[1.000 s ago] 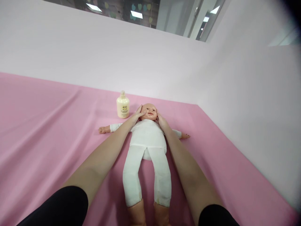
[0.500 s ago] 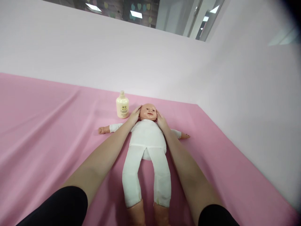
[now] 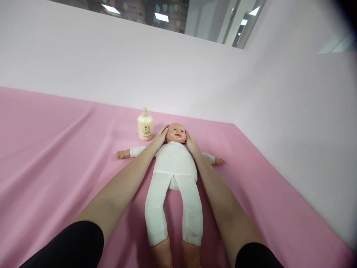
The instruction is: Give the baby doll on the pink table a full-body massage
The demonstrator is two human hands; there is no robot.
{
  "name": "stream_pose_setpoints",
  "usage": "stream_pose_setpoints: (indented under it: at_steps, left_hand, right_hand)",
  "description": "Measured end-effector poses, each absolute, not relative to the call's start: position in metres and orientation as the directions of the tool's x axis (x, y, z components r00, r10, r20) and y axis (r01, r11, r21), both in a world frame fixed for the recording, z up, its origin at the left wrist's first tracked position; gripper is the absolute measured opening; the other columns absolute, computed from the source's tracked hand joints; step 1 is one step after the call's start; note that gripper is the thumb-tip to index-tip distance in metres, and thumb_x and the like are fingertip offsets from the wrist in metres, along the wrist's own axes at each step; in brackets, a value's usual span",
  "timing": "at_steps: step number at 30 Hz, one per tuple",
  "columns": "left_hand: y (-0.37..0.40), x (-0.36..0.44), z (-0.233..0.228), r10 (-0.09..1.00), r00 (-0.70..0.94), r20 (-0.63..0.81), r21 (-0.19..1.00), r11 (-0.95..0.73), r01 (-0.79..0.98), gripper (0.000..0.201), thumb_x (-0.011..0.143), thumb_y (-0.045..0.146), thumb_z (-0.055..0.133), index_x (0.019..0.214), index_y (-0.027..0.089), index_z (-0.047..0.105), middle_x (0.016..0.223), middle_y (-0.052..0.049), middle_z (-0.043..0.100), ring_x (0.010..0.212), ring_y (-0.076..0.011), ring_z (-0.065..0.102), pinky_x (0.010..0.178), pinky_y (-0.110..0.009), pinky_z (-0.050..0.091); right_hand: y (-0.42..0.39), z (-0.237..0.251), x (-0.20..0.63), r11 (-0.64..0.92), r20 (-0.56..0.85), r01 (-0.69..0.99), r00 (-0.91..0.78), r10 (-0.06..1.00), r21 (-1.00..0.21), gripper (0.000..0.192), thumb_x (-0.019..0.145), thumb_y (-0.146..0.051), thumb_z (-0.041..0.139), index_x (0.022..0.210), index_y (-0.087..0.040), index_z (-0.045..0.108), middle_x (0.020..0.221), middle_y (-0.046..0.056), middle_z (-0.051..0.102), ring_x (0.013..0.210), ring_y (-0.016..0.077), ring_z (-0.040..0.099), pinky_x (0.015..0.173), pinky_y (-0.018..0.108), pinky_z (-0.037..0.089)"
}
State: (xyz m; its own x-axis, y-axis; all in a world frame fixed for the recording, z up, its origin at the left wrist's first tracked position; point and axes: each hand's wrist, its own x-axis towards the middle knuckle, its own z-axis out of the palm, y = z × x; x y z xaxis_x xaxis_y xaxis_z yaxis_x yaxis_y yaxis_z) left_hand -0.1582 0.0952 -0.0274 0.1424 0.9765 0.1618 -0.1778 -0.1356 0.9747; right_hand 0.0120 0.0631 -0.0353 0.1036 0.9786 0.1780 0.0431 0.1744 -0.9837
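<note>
A baby doll (image 3: 175, 158) with a white cloth body lies on its back, head away from me, arms spread out to the sides. My left hand (image 3: 160, 136) rests along one side of the doll's head (image 3: 176, 133), its fingers stretched out and touching it. Against the opposite side of the head lies my right hand (image 3: 192, 142), also with straight fingers; part of them is hidden. Neither hand is wrapped round anything. Just left of my left hand stands a pale yellow bottle (image 3: 145, 126) with dark print on its front.
A pink sheet (image 3: 69, 149) with long creases at the left covers the surface under the doll. White walls (image 3: 125, 67) rise behind it and along the right side. Above the back wall is a window (image 3: 167, 26) with reflected lights.
Almost nothing differs. The fingers of my left hand have shifted very slightly at the side of the doll's head; the doll and bottle stay in place.
</note>
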Motion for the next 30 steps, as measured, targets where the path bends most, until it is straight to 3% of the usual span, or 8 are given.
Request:
stream_pose_setpoints:
  at_steps: [5, 9, 16, 20, 25, 30]
  left_hand:
    - [0.095, -0.159, -0.028, 0.966, 0.172, 0.195, 0.971, -0.165, -0.174, 0.052, 0.088, 0.037, 0.054, 0.134, 0.016, 0.045, 0.141, -0.01, 0.046, 0.13, -0.0248, 0.043, 0.108, -0.039, 0.036]
    - [0.097, -0.158, -0.03, 0.976, 0.155, 0.151, 0.967, -0.114, -0.229, 0.044, 0.091, 0.035, 0.048, 0.132, 0.017, 0.047, 0.14, -0.01, 0.048, 0.126, -0.024, 0.048, 0.106, -0.042, 0.039]
    - [0.1, -0.16, -0.033, 0.963, 0.124, 0.239, 0.964, -0.22, -0.148, 0.038, 0.088, 0.031, 0.054, 0.123, 0.017, 0.054, 0.136, -0.009, 0.052, 0.129, -0.0217, 0.044, 0.111, -0.036, 0.032]
    - [0.106, -0.16, -0.037, 0.963, 0.109, 0.246, 0.963, -0.23, -0.141, 0.036, 0.091, 0.031, 0.048, 0.124, 0.017, 0.055, 0.138, -0.01, 0.05, 0.128, -0.0227, 0.046, 0.109, -0.039, 0.034]
    - [0.111, -0.16, -0.042, 0.94, 0.046, 0.339, 0.938, -0.341, 0.054, 0.034, 0.091, 0.028, 0.044, 0.117, 0.012, 0.059, 0.13, -0.013, 0.057, 0.127, -0.0239, 0.047, 0.113, -0.04, 0.028]
    - [0.106, -0.159, -0.041, 0.893, 0.07, 0.444, 0.869, -0.448, 0.212, 0.043, 0.093, 0.036, 0.039, 0.124, 0.01, 0.053, 0.139, -0.015, 0.047, 0.133, -0.0235, 0.039, 0.115, -0.041, 0.023]
  right_hand:
    - [0.062, -0.036, 0.012, 0.118, 0.119, 0.014, 0.125, 0.985, -0.993, 0.055, 0.085, -0.057, 0.042, 0.123, -0.019, 0.055, 0.13, 0.009, 0.057, 0.12, 0.0233, 0.054, 0.101, 0.042, 0.044]
    - [0.062, -0.037, 0.014, 0.189, 0.19, 0.016, 0.093, 0.977, -0.982, 0.05, 0.086, -0.053, 0.044, 0.121, -0.018, 0.057, 0.13, 0.009, 0.057, 0.12, 0.0218, 0.054, 0.103, 0.04, 0.042]
    - [0.063, -0.04, 0.012, 0.178, 0.176, -0.003, 0.146, 0.973, -0.984, 0.043, 0.088, -0.049, 0.042, 0.113, -0.017, 0.059, 0.123, 0.009, 0.062, 0.112, 0.0191, 0.058, 0.097, 0.036, 0.047]
    - [0.063, -0.039, 0.014, 0.242, 0.248, 0.059, 0.124, 0.961, -0.969, 0.039, 0.09, -0.042, 0.04, 0.111, -0.017, 0.06, 0.126, 0.009, 0.06, 0.115, 0.0189, 0.056, 0.098, 0.036, 0.046]
    - [0.06, -0.035, 0.012, 0.329, 0.362, 0.216, 0.138, 0.922, -0.919, 0.033, 0.091, -0.035, 0.039, 0.11, -0.017, 0.06, 0.12, 0.009, 0.063, 0.113, 0.0182, 0.057, 0.102, 0.036, 0.041]
    - [0.057, -0.033, 0.007, 0.362, 0.439, 0.336, 0.187, 0.879, -0.869, 0.037, 0.094, -0.039, 0.032, 0.1, -0.017, 0.062, 0.111, 0.009, 0.067, 0.118, 0.0181, 0.052, 0.106, 0.034, 0.035]
